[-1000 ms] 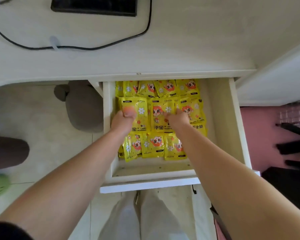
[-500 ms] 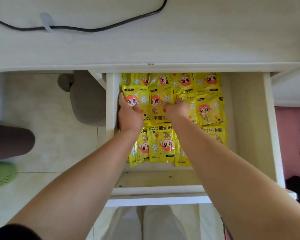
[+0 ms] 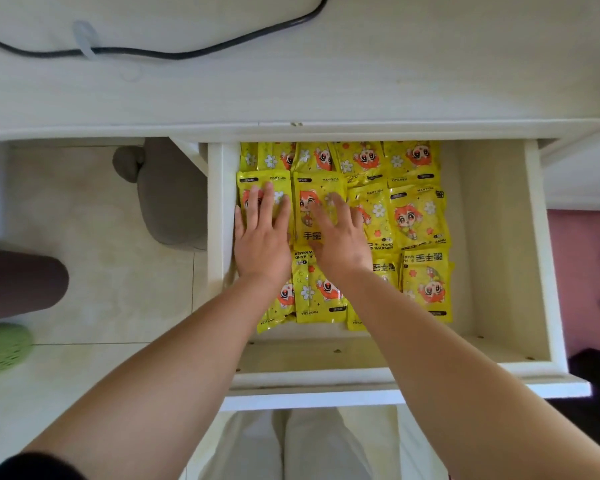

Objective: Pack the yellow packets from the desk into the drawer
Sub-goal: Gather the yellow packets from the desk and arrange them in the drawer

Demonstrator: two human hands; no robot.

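The yellow packets (image 3: 340, 233) are lying in overlapping rows inside the drawer (image 3: 492, 244), looking light, soft and slick. I am pressing them flat, my left hand (image 3: 262, 233) and right hand (image 3: 340, 237) both spread and grasping nothing; edges seem best for pinching.

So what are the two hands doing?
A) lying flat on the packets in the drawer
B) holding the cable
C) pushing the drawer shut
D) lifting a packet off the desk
A: the left hand and right hand rest with straight fingers on the packets inside the open drawer.
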